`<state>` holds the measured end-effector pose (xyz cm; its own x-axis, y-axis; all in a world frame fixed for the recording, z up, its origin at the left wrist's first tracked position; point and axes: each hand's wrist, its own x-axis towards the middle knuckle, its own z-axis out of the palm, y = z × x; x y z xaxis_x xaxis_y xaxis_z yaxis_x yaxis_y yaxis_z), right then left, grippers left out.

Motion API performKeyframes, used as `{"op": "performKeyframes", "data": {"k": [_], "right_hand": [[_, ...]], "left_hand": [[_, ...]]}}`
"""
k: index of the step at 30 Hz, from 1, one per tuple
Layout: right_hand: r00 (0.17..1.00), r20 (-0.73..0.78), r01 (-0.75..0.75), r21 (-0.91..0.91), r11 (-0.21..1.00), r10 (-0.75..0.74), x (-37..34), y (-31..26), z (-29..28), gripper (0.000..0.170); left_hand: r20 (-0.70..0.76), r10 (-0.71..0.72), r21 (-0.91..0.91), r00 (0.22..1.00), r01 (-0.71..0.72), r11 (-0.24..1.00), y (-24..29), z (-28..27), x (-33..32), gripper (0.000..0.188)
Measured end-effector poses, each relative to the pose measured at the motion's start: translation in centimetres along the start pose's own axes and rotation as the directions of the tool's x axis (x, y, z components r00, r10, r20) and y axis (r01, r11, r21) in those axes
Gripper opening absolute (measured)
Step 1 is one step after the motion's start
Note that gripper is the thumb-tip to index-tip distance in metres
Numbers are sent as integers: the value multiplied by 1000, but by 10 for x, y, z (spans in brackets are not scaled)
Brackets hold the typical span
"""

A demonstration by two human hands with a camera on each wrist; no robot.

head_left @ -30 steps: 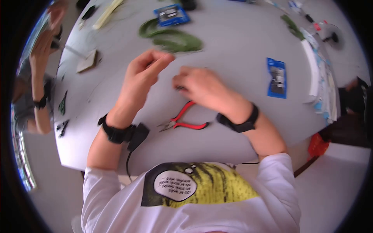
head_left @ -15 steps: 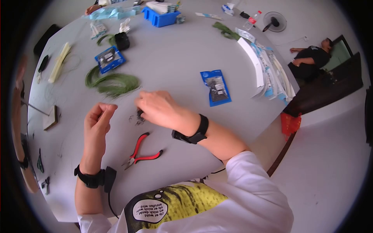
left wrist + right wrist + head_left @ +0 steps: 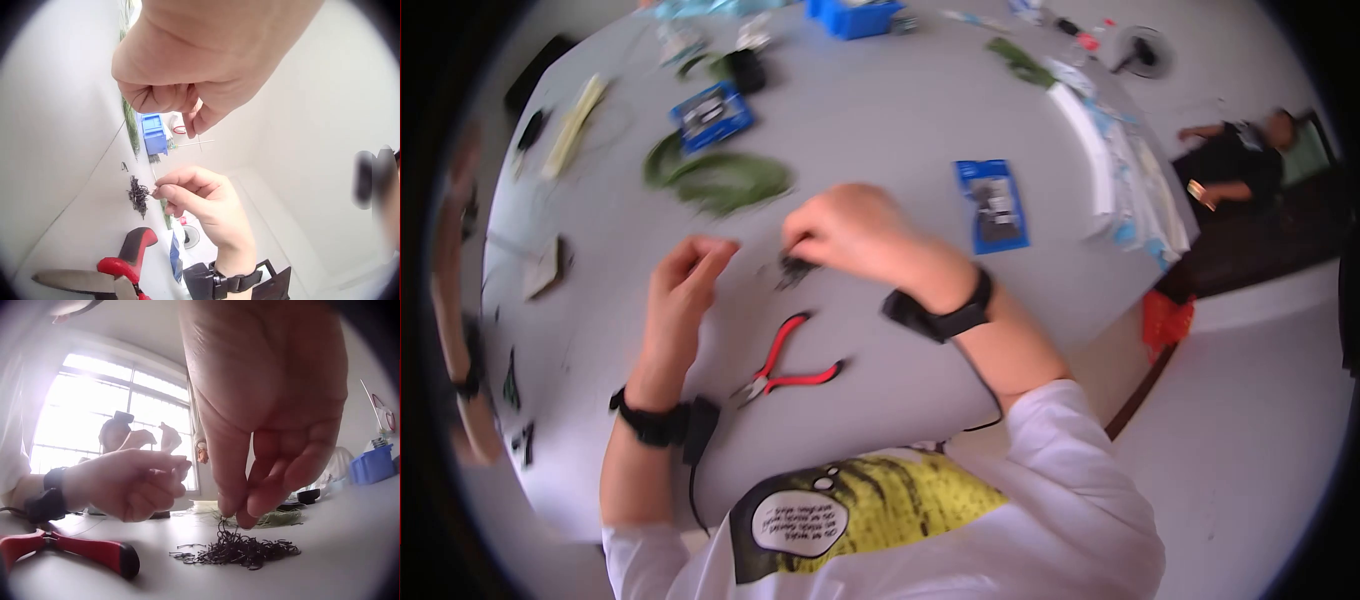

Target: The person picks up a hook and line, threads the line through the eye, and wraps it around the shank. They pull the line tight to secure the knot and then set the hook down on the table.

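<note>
Pinching w/ thumb & fingertips brought together, R hand (image 3: 850, 230) held a small dark hook (image 3: 223, 521) right at the top of the hook pile (image 3: 247, 551), fingers pointing down. Pile sat on the table (image 3: 920, 370) directly under that hand, a loose tangle of thin curved bits w/ a few strays just beside it. L hand (image 3: 682, 288) hung near, to the pile's L & apart from it: thumb & index tip pressed together, other fingers curled in; couldn't tell if anything fine was btwn them. Each wrist wore a black strap (image 3: 940, 318). Closer to the body lay red-handled pliers (image 3: 765, 383), handles spread, metal tip toward the L wrist, apart from both hands. Beyond the hands lay a green strand bundle (image 3: 745, 183), looped flat, w/ a blue packet (image 3: 712, 117) just behind it. 2nd blue packet (image 3: 998, 205) lay well to the R, dark contents showing thru its front. Far L, pale yellow strips (image 3: 572, 130) sat nr the table edge & a wood block (image 3: 543, 270), blurred, sat nearer the body. Over at the R edge ran a row of long white packs (image 3: 1135, 165). Far side had a blue bin (image 3: 855, 18), cut off by the head view's top. Past the table, to the R, were a fan (image 3: 1142, 52) & a person in dark clothes (image 3: 1220, 165).
</note>
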<state>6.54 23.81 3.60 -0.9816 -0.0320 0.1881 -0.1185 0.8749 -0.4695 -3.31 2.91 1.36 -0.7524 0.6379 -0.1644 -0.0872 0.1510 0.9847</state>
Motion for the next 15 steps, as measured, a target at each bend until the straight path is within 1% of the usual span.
{"op": "performKeyframes", "data": {"k": [1, 2, 3, 4, 5, 6, 8, 9, 12, 14, 15], "right_hand": [[998, 50, -34, 17, 999, 33, 1, 2, -3, 13], [988, 127, -101, 76, 992, 91, 4, 2, -9, 15], [983, 145, -149, 263, 953, 113, 7, 9, -6, 13], [966, 200, -237, 436, 868, 164, 9, 9, -8, 14], [953, 238, -284, 472, 835, 190, 11, 8, -10, 14], [952, 260, -272, 490, 828, 159, 14, 6, -10, 14], [911, 319, -399, 513, 760, 263, 15, 5, -9, 13], [904, 328, -416, 524, 744, 275, 16, 6, -7, 12], [899, 332, -427, 523, 737, 285, 16, 8, -6, 11], [901, 327, -422, 516, 746, 283, 14, 13, -4, 12], [904, 325, -414, 507, 756, 278, 13, 14, -3, 12]], "left_hand": [[-2, -20, 5, 1000, 20, 1000, -2, 0, 1, 16], [-5, -35, 8, 999, 35, 999, -1, 0, 1, 17], [8, -59, -41, 998, 59, 997, -6, -1, 3, 19], [6, -59, -40, 998, 59, 997, -5, -1, 3, 19], [16, -57, -42, 998, 58, 997, -5, -1, 2, 19], [-21, -77, -37, 997, 76, 996, -5, -1, 1, 19], [44, -25, -10, 999, 25, 1000, -2, 0, 0, 21], [33, -35, -4, 999, 36, 999, -3, -1, 0, 21], [75, -39, -4, 996, 39, 999, -5, 0, 3, 22], [85, -88, 7, 993, 87, 996, -5, 0, 3, 23], [89, -89, 9, 992, 88, 996, -5, 0, 2, 23]]}}
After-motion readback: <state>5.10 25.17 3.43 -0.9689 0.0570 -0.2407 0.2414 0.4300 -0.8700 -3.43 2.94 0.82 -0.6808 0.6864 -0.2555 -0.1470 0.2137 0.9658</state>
